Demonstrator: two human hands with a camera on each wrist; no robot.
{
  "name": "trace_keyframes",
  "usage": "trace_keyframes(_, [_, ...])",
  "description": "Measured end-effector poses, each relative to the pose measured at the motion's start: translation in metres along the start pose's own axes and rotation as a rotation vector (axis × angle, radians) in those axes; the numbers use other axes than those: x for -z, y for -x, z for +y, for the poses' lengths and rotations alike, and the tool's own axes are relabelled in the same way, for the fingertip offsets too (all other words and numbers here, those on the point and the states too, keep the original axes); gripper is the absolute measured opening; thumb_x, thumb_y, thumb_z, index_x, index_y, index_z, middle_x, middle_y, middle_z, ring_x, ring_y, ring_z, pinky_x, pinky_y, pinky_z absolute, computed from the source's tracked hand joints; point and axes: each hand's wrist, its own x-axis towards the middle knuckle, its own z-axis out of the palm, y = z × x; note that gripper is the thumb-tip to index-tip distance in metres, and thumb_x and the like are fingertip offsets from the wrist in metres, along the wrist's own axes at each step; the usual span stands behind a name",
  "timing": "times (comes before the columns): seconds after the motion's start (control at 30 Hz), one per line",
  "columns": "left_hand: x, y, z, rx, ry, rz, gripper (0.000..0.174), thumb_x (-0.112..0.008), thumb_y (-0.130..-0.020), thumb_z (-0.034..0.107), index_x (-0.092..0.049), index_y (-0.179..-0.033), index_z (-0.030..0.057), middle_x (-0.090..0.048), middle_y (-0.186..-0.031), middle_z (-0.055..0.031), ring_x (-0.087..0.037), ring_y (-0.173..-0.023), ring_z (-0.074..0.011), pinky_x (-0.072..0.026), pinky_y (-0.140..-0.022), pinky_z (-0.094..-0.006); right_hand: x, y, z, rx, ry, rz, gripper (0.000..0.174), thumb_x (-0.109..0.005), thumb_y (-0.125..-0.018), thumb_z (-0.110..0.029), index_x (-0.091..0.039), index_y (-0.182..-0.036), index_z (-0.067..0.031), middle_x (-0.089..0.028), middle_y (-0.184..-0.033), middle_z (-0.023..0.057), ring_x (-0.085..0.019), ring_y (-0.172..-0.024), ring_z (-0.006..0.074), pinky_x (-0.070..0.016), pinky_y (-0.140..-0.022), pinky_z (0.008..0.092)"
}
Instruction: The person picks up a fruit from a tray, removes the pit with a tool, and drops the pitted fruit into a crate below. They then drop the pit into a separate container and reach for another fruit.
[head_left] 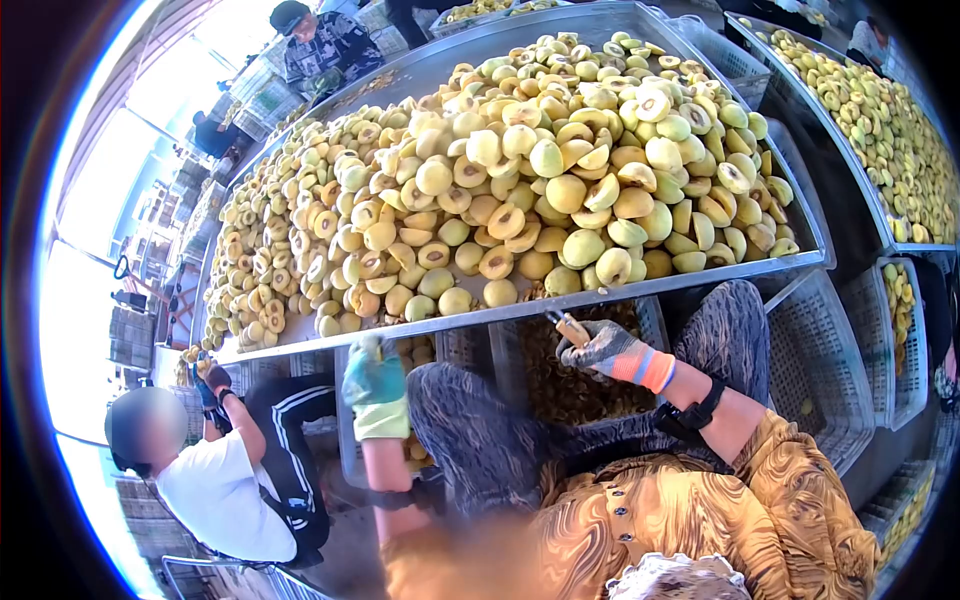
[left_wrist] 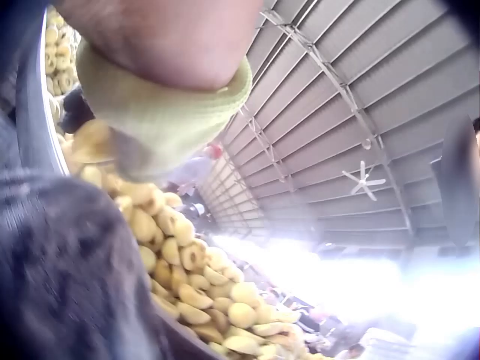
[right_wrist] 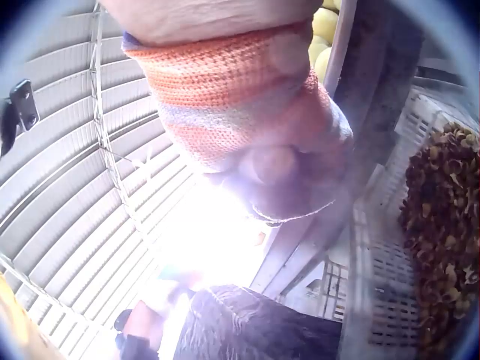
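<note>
Halved yellow-green fruits [head_left: 500,180] are heaped on a metal-rimmed table [head_left: 480,318]. My right hand [head_left: 615,355], in a grey glove with an orange cuff, grips a wooden-handled tool [head_left: 571,328] with a dark metal tip by the table's front edge. The right wrist view shows that glove [right_wrist: 247,120] from the cuff side. Over a crate, just below the table edge, is my left hand [head_left: 375,388] in a blurred green glove; its fingers are indistinct, and whether it holds anything cannot be told. Its pale cuff [left_wrist: 165,112] covers much of the left wrist view.
A crate of brown scraps [head_left: 585,375] stands between my knees, with a white crate [head_left: 815,360] to the right. At the left sits a person in a white shirt [head_left: 225,495]; another person [head_left: 325,50] is beyond the table. More fruit fills a second table [head_left: 870,120].
</note>
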Motion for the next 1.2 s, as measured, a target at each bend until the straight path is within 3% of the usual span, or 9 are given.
trace_keyframes(0.1, [0.002,-0.007,-0.035,0.004,-0.404,-0.264,0.034,-0.066,-0.078,0.036,-0.063,-0.098,0.008,-0.061,-0.094,-0.0169,-0.059,-0.092,-0.037,-0.0486,-0.079,-0.0447,-0.003,0.001,0.004,-0.008,0.063,-0.04,0.017,-0.066,-0.081,-0.024,-0.061,-0.093,-0.013,-0.052,-0.063,-0.0039,-0.049,-0.052,0.0074,-0.0391,-0.048,0.0254])
trace_keyframes(0.23, [-0.003,-0.047,-0.03,-0.278,0.058,-0.165,0.039,-0.073,-0.072,0.024,-0.06,-0.104,0.0057,-0.061,-0.095,-0.0147,-0.059,-0.093,-0.0312,-0.0483,-0.079,-0.0415,-0.003,0.002,0.003,0.011,0.016,-0.015,0.016,-0.07,-0.081,-0.014,-0.063,-0.095,-0.0091,-0.055,-0.065,-0.0046,-0.048,-0.049,0.0052,-0.0374,-0.043,0.0207])
trace_keyframes(0.37, [-0.01,-0.125,0.056,-0.509,0.357,0.034,0.041,-0.07,-0.08,0.026,-0.058,-0.114,0.0071,-0.061,-0.109,-0.0136,-0.057,-0.105,-0.0316,-0.0452,-0.09,-0.0381,-0.012,0.004,-0.002,0.097,-0.007,-0.023,0.018,-0.071,-0.081,-0.016,-0.062,-0.095,-0.0083,-0.056,-0.071,-0.0042,-0.051,-0.057,0.0054,-0.0413,-0.052,0.0205])
trace_keyframes(0.43, [-0.019,-0.166,0.106,-0.635,0.287,0.171,0.049,-0.073,-0.077,0.033,-0.058,-0.116,0.0082,-0.061,-0.111,-0.0154,-0.057,-0.106,-0.0329,-0.0447,-0.091,-0.0393,-0.001,-0.018,0.038,0.115,-0.546,-0.33,0.021,-0.071,-0.081,-0.013,-0.061,-0.098,-0.0054,-0.057,-0.081,-0.0021,-0.052,-0.068,0.0051,-0.043,-0.061,0.02])
trace_keyframes(0.5, [-0.043,-0.207,0.15,-0.635,0.301,0.198,0.058,-0.067,-0.079,0.047,-0.057,-0.12,0.0066,-0.057,-0.121,-0.0176,-0.054,-0.112,-0.0335,-0.042,-0.096,-0.0409,-0.005,-0.012,0.038,0.182,-0.52,-0.217,0.039,-0.068,-0.081,-0.009,-0.055,-0.116,-0.0002,-0.058,-0.098,0.0012,-0.052,-0.083,0.0105,-0.0452,-0.075,0.0238])
trace_keyframes(0.57, [-0.061,-0.242,0.201,-0.556,0.306,0.151,0.063,-0.065,-0.077,0.054,-0.056,-0.122,0.0099,-0.055,-0.125,-0.0197,-0.051,-0.116,-0.0364,-0.0398,-0.099,-0.0427,-0.004,-0.011,0.035,0.342,0.153,0.03,0.032,-0.066,-0.082,-0.009,-0.059,-0.112,-0.001,-0.061,-0.101,0.0018,-0.054,-0.089,0.0102,-0.045,-0.081,0.0242])
trace_keyframes(0.73, [-0.086,-0.264,0.299,-0.443,0.142,-0.125,0.07,-0.059,-0.076,0.06,-0.053,-0.129,0.0145,-0.046,-0.136,-0.0163,-0.04,-0.128,-0.0348,-0.029,-0.106,-0.0492,0.006,-0.017,0.04,0.354,0.14,-0.008,0.033,-0.063,-0.083,-0.023,-0.061,-0.111,-0.0053,-0.066,-0.103,0.0078,-0.06,-0.091,0.0184,-0.0452,-0.084,0.0284])
trace_keyframes(0.87, [-0.082,-0.25,0.296,-0.415,-0.063,-0.348,0.06,-0.061,-0.074,0.052,-0.057,-0.123,0.0171,-0.051,-0.13,-0.0146,-0.045,-0.122,-0.0343,-0.0324,-0.103,-0.0486,0.005,-0.011,0.036,0.375,0.052,-0.05,0.028,-0.061,-0.082,-0.025,-0.061,-0.103,-0.0059,-0.065,-0.097,0.012,-0.061,-0.088,0.0272,-0.0462,-0.079,0.0332])
trace_keyframes(1.2, [-0.105,-0.168,0.21,-0.695,0.191,0.364,0.021,-0.06,-0.08,0.026,-0.057,-0.088,0.007,-0.058,-0.09,-0.0134,-0.055,-0.087,-0.0338,-0.0396,-0.083,-0.0466,0.006,0.02,0.007,0.508,0.361,-0.002,0.027,-0.059,-0.079,-0.025,-0.06,-0.097,-0.0061,-0.064,-0.09,0.0167,-0.061,-0.087,0.033,-0.0461,-0.076,0.0386])
